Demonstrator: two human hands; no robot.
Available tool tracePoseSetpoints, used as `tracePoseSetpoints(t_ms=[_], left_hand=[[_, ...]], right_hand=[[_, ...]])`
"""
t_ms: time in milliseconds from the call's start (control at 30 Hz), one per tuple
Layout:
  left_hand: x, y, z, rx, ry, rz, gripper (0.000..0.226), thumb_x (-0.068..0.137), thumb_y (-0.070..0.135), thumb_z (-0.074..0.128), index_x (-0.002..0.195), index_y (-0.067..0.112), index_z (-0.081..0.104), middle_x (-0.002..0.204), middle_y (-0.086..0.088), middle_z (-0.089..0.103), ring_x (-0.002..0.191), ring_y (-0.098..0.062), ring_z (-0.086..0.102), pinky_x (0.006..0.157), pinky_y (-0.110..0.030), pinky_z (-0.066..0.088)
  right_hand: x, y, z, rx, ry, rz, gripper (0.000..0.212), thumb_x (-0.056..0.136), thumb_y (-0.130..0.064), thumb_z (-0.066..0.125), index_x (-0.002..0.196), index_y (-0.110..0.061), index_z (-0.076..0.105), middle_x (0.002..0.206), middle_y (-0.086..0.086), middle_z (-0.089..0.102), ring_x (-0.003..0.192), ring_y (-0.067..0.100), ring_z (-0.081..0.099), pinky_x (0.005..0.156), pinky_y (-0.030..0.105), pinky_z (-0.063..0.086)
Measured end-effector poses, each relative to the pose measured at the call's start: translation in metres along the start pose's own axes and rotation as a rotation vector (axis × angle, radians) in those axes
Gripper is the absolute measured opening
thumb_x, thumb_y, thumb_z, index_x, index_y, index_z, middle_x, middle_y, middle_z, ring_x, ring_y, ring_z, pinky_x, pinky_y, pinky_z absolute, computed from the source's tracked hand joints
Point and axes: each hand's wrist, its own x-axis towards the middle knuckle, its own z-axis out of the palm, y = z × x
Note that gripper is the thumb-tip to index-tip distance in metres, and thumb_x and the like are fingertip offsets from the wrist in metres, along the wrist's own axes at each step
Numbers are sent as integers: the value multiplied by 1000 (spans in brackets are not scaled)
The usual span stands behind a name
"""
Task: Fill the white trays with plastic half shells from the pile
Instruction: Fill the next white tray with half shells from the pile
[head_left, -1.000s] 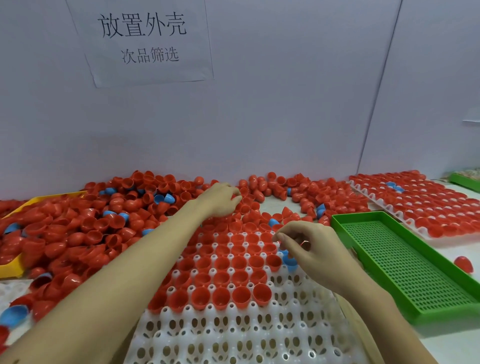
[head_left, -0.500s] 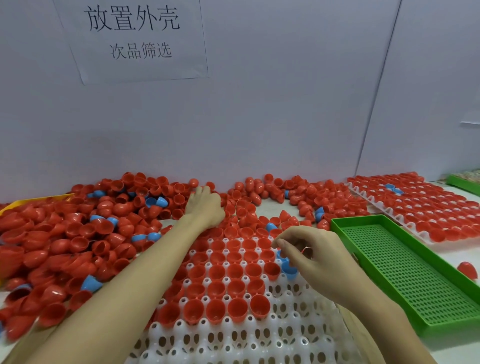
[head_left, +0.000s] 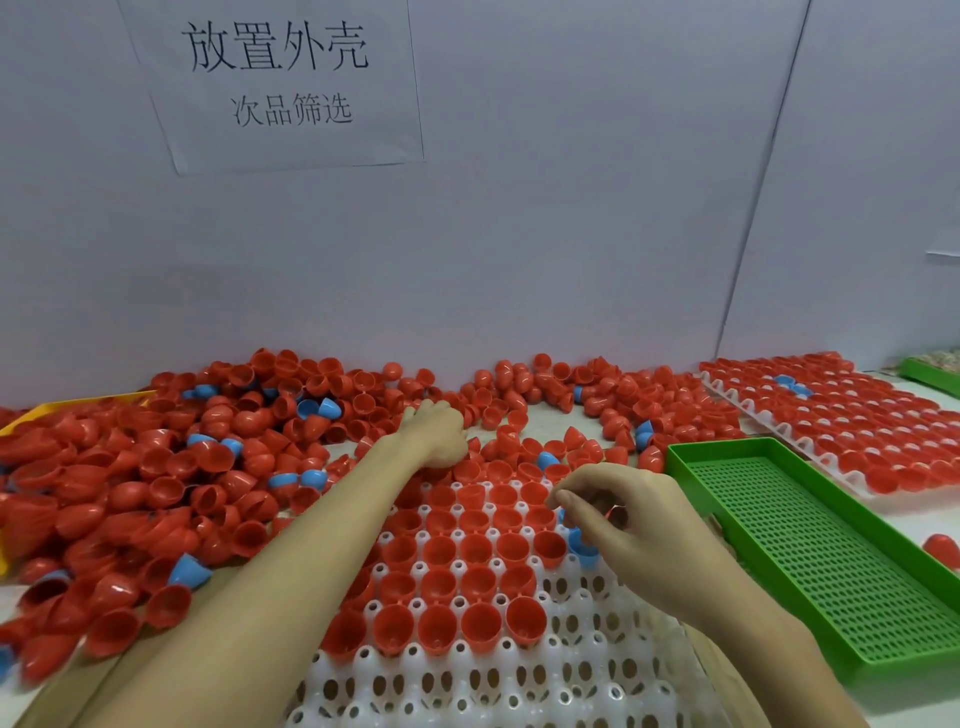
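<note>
Around the white tray (head_left: 467, 691), your way in is its near rows of bare cups. Left of it and behind it, the pile of shells (head_left: 156, 467) blocks the table. Just right of it, the green tray (head_left: 810, 551) walls that side.

The white tray (head_left: 467, 680) lies in the middle before the person, with half shells (head_left: 457, 587) seated in its far rows, and the pile (head_left: 171, 467) spreads to its left and behind it up to the wall (head_left: 519, 234). To its right lies a perforated tray (head_left: 831, 561), and further right and behind this one a second filled tray (head_left: 852, 421). A paper sign (head_left: 280, 78) hangs on the wall above the pile.
</note>
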Motion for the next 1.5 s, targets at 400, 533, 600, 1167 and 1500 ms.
tracePoseSetpoints(t_ms=[400, 533, 600, 1167, 1500], left_hand=[[-21, -37, -25, -277, 68, -85, 29, 89, -6, 64, 101, 15, 81, 121, -7, 72, 113, -23, 67, 95, -33, 57], [-36, -38, -33, -369, 303, -67, 35, 87, -12, 62, 95, 15, 82, 106, -4, 77, 102, -17, 70, 89, -28, 57], [-52, -33, -38, -488, 455, -70, 32, 89, -10, 63, 94, 16, 82, 98, 1, 78, 92, -8, 69, 86, -24, 57], [-214, 52, -22, -985, 544, 261, 19, 93, 20, 75, 107, 32, 69, 105, 17, 70, 101, -3, 70, 85, -20, 58], [-228, -27, 17, -246, -71, 199, 82, 74, 103, 28, 144, 77, -6, 155, 39, -33, 137, 3, -42, 119, -52, -17]], right_hand=[[0, -3, -1, -2, -19, 25, 13, 102, -25, 67, 98, -30, 78, 87, -18, 74, 88, 1, 70, 80, 27, 60], [0, -2, -2, -1, -12, 29, 13, 102, -24, 67, 98, -29, 78, 87, -16, 74, 86, 2, 70, 79, 28, 61], [0, -2, -5, 4, -10, 36, 14, 102, -22, 67, 98, -28, 79, 86, -16, 74, 83, 3, 70, 78, 29, 61], [-10, -46, -8, 618, -215, 51, 20, 102, -28, 66, 121, -28, 74, 102, 6, 77, 88, 23, 77, 78, 29, 62], [-7, -21, -29, 435, -319, 91, 22, 103, -17, 67, 107, -32, 83, 115, -9, 78, 109, 11, 73, 92, 25, 60]])
